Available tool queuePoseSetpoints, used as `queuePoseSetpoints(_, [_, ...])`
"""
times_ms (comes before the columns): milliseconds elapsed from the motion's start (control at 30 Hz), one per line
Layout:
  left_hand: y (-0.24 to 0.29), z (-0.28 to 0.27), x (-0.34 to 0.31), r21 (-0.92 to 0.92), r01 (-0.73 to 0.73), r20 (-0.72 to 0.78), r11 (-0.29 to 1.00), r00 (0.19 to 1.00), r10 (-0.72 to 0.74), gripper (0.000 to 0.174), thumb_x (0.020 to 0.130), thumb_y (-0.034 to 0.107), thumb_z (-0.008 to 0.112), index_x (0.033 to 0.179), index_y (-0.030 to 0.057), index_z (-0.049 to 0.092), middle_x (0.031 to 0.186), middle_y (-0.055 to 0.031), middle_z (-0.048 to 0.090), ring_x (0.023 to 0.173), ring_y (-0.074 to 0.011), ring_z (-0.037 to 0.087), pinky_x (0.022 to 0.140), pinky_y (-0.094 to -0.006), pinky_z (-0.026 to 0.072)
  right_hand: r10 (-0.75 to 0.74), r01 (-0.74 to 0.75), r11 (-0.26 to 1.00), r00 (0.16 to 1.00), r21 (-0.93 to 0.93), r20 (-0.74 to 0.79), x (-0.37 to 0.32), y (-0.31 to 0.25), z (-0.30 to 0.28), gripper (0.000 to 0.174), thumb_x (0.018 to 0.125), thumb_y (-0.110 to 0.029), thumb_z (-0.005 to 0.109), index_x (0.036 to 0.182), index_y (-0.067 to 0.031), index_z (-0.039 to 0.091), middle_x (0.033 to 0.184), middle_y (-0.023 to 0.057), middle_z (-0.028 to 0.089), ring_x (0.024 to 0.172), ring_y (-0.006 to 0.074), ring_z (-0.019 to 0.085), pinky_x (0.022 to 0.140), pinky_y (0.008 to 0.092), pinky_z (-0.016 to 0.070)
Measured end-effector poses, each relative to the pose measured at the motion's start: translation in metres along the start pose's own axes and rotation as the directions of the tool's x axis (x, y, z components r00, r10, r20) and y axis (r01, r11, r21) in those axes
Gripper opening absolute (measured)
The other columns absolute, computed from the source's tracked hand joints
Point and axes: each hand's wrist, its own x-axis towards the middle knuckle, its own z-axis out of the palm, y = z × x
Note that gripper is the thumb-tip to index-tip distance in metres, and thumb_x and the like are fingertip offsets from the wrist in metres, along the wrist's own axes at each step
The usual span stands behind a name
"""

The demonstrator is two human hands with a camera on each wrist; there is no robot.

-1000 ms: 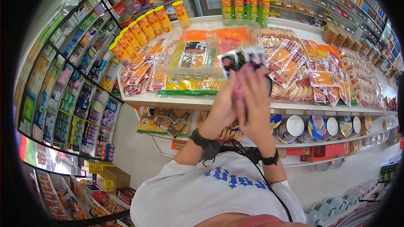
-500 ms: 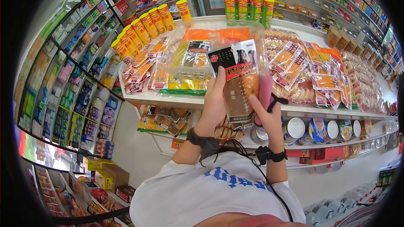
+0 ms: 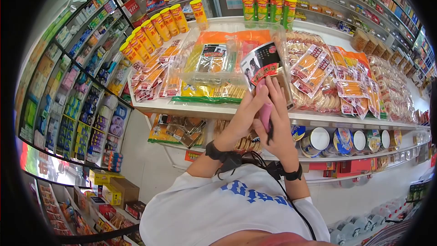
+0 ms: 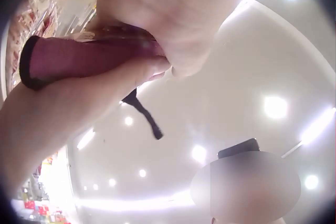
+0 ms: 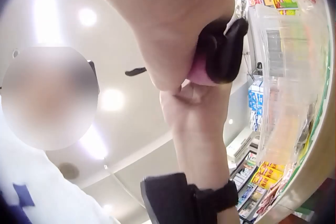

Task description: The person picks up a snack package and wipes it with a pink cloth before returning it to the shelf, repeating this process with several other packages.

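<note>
A snack packet [image 3: 267,58], black and white with a red label and a brown part, is held up tilted between both hands in the head view. My left hand [image 3: 245,115] grips its lower left side. My right hand [image 3: 281,125] lays its fingers over the packet's lower front and holds a pink cloth [image 3: 266,115] with black trim between the palms. The left wrist view shows the right thumb along the cloth [image 4: 89,58], with a black strap [image 4: 144,113] dangling below. The packet's lower end is hidden by the hands.
Behind the hands, a display counter [image 3: 182,106] bears a clear plastic tray [image 3: 191,79] of packets, several yellow cans [image 3: 154,34], green cans [image 3: 262,8] and piled snack packs [image 3: 314,68]. Round tubs [image 3: 317,140] stand on the shelf below. Stocked shelves [image 3: 75,77] line the left.
The packet has been turned in the hands, its red label now facing another way. The pink cloth has come from beside the packet to between the hands, and the right hand has moved left.
</note>
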Motion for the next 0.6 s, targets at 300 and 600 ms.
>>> queuePoseSetpoints(300, [0.002,-0.003,0.001,0.123,-0.157,-0.109,0.980,0.979,0.170,0.038,0.102,0.030,0.052,0.126,-0.0001,0.054,0.106,-0.0016,0.064,0.090,-0.0055,0.060,0.076,-0.0225,0.0494,0.462,-0.404,0.866,0.872,0.294,-0.163,-0.006,0.024,-0.002,0.055,0.089,-0.011,0.066,0.138,0.0030,0.045,0.133,0.0213,0.051,0.124,0.0257,0.049,0.104,0.0363,0.0380])
queuePoseSetpoints(600, [0.002,-0.012,0.016,0.322,-0.259,-0.173,0.911,0.929,0.326,0.054,0.094,0.017,0.065,0.137,-0.0018,0.039,0.126,-0.0115,0.053,0.113,-0.0156,0.054,0.093,-0.0295,0.0459,0.211,-0.178,0.976,0.916,0.126,-0.343,-0.019,0.034,-0.002,0.045,0.076,0.006,0.064,0.120,0.0006,0.059,0.105,0.0126,0.063,0.094,0.0203,0.061,0.084,0.0274,0.0472])
